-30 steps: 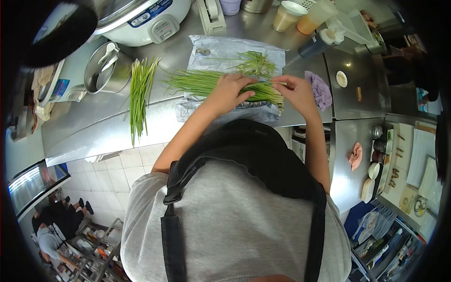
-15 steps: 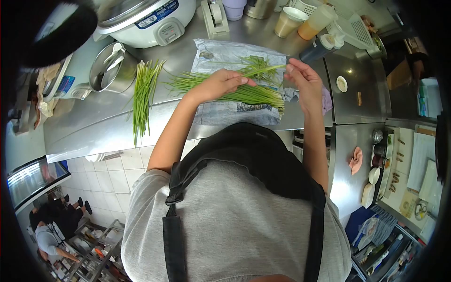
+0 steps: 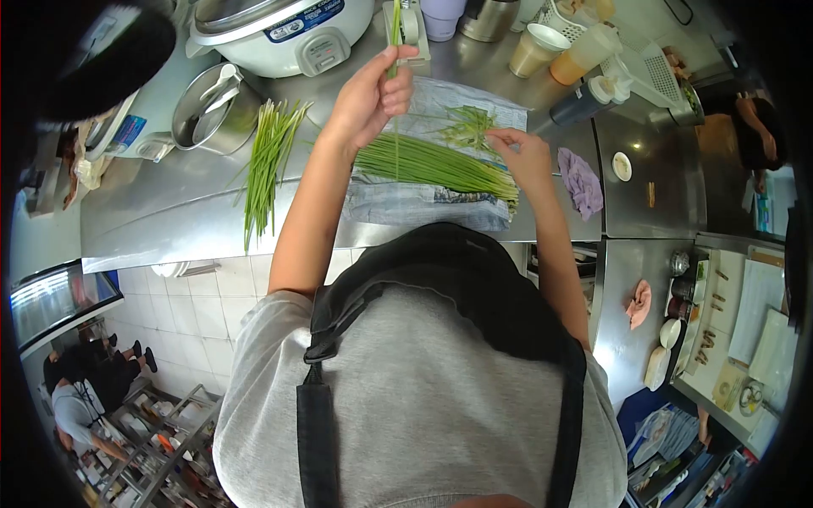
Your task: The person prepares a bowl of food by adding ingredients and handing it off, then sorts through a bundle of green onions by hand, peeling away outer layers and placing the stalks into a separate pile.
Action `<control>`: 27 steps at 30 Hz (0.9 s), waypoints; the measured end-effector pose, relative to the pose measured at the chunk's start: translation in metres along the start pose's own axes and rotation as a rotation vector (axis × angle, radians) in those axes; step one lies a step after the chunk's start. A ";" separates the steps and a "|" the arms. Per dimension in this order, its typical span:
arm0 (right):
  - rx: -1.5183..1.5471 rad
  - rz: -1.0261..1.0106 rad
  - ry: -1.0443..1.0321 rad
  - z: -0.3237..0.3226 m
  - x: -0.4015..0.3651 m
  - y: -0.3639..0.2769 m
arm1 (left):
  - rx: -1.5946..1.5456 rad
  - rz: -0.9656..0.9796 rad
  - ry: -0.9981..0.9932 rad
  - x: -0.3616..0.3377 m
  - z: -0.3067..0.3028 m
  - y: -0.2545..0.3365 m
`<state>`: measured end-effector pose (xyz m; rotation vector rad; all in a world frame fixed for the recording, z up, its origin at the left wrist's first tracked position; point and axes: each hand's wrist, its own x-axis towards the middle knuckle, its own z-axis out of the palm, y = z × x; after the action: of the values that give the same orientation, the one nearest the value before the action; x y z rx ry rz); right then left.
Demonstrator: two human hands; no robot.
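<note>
My left hand (image 3: 373, 97) is raised over the newspaper's left side, fingers closed around a few green chive stalks (image 3: 395, 30). Their pale ends point up and thin leaves hang below the fist. My right hand (image 3: 523, 158) is at a small pile of chive trimmings (image 3: 467, 127), thumb and fingertips drawn together; what is between them, if anything, is too small to make out. A thick bunch of chives (image 3: 436, 167) lies across the newspaper (image 3: 394, 203), nearest my body. Further left, a second bundle of chives (image 3: 271, 161) rests on the steel counter.
Behind the chives stand a rice cooker (image 3: 318, 51), a steel pot (image 3: 216, 118) with utensils, a tape dispenser (image 3: 412, 30), a purple cup (image 3: 440, 19) and sauce bottles (image 3: 583, 97). A purple cloth (image 3: 580, 182) lies right of the newspaper. Other people are at both sides.
My left hand has risen and moved back, lifting chive stalks upright. My right hand has moved down and left to the trimmings, away from the stalk it was touching.
</note>
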<state>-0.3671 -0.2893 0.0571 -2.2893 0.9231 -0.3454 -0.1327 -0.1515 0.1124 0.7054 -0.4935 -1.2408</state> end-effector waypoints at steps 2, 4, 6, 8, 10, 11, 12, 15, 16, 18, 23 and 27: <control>0.179 0.085 -0.172 0.004 -0.001 -0.018 | -0.086 0.012 -0.036 0.003 0.000 0.001; 0.373 0.059 -0.315 0.014 -0.003 -0.032 | -0.146 0.017 -0.066 0.009 0.002 -0.003; 0.570 -0.041 -0.331 0.025 -0.013 -0.054 | -0.145 0.028 -0.065 0.015 0.003 -0.010; 0.672 -0.103 -0.414 0.032 -0.018 -0.063 | -0.136 0.041 -0.042 0.016 0.007 -0.015; 0.677 -0.123 -0.566 0.038 -0.019 -0.066 | -0.120 0.054 0.000 0.014 0.011 -0.018; 0.648 -0.094 -0.606 0.035 -0.020 -0.067 | -0.135 0.066 0.031 0.014 0.010 -0.018; 0.700 -0.067 -0.605 0.036 -0.021 -0.065 | -0.149 0.079 0.062 0.013 0.008 -0.019; 0.920 0.041 -0.564 0.044 -0.025 -0.051 | -0.210 0.109 0.081 0.012 -0.003 -0.018; 1.037 0.096 -0.522 0.050 -0.026 -0.044 | -0.233 0.116 0.075 0.011 -0.007 -0.018; 1.354 0.165 -0.462 0.057 -0.028 -0.031 | -0.279 0.125 0.041 0.010 -0.013 -0.021; 1.850 0.261 -0.282 0.060 -0.008 0.013 | -0.277 0.176 0.100 0.001 -0.018 -0.015; 0.723 0.064 0.060 0.031 0.005 -0.003 | 0.115 0.209 0.301 -0.021 -0.038 0.002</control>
<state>-0.3480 -0.2765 0.0350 -1.5900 0.7380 -0.6085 -0.1110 -0.1225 0.0886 0.8980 -0.3795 -0.8969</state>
